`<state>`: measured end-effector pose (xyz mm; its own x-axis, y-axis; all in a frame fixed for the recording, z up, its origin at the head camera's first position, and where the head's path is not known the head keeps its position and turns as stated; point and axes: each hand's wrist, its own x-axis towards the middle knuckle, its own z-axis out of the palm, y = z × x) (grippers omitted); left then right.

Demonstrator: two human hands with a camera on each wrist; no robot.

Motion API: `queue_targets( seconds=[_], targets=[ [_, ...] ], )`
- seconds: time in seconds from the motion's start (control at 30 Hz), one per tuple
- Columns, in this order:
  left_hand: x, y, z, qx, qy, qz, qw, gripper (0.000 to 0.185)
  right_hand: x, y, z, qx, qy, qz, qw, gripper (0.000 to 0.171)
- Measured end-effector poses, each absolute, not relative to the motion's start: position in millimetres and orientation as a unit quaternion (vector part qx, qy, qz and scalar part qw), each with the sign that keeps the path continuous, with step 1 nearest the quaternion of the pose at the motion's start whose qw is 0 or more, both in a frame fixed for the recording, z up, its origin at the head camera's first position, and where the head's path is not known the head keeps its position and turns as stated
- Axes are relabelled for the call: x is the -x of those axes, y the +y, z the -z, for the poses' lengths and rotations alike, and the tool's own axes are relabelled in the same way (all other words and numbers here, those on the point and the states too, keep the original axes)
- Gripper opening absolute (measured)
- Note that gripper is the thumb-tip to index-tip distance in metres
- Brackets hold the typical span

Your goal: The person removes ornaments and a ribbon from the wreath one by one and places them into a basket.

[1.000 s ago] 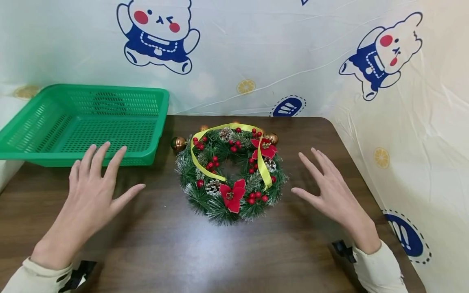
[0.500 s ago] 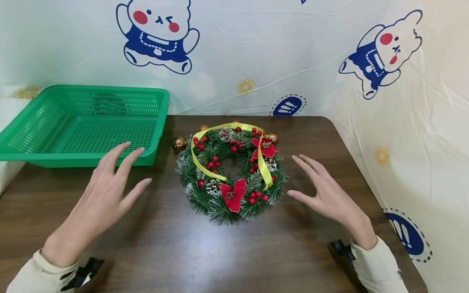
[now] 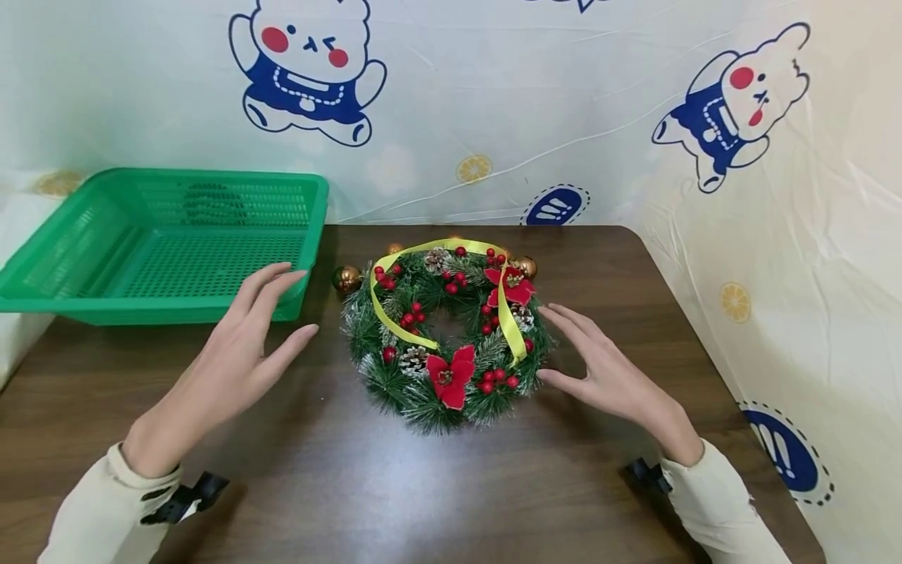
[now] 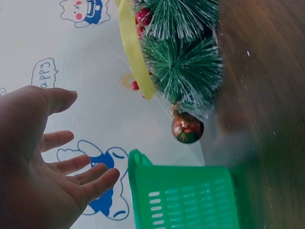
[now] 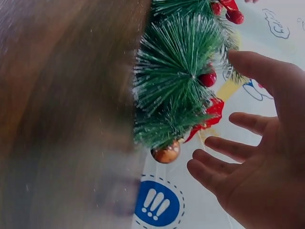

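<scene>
We hold our left hand (image 3: 232,364) and right hand (image 3: 609,376), fingers straight and spread, gripping nothing, on either side of the Christmas wreath (image 3: 445,333) lying flat mid-table (image 3: 352,478), a green basket (image 3: 162,247) beyond at far left.

I see the wreath (image 3: 446,335) lying flat on the table: green frosted needles, red berries, pinecones, red fabric flowers, gold baubles at its far edge, and a yellow ribbon (image 3: 502,307) looped loosely across its top.
</scene>
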<state>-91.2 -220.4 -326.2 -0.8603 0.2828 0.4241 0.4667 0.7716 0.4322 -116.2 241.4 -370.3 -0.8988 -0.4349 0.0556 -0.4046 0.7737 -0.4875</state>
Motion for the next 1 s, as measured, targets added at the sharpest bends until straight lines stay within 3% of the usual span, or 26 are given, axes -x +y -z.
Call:
queue_targets(
  seconds=[0.6,0.8,1.0],
  targets=[
    [133.0,-207.0,333.0,0.218,-0.906,0.339,0.126,0.056,121.5,222.3,380.2,0.25,0.928,0.274,0.042,0.087],
    [144.6,-199.3,339.9,0.197,-0.891,0.4,0.084,0.052,122.9,220.4,386.3,0.258,0.927,0.267,0.054,0.095],
    [153.4,-192.4,349.2,0.169,-0.868,0.465,0.034,0.049,121.2,218.8,389.5,0.266,0.927,0.261,0.044,0.084]
  ],
)
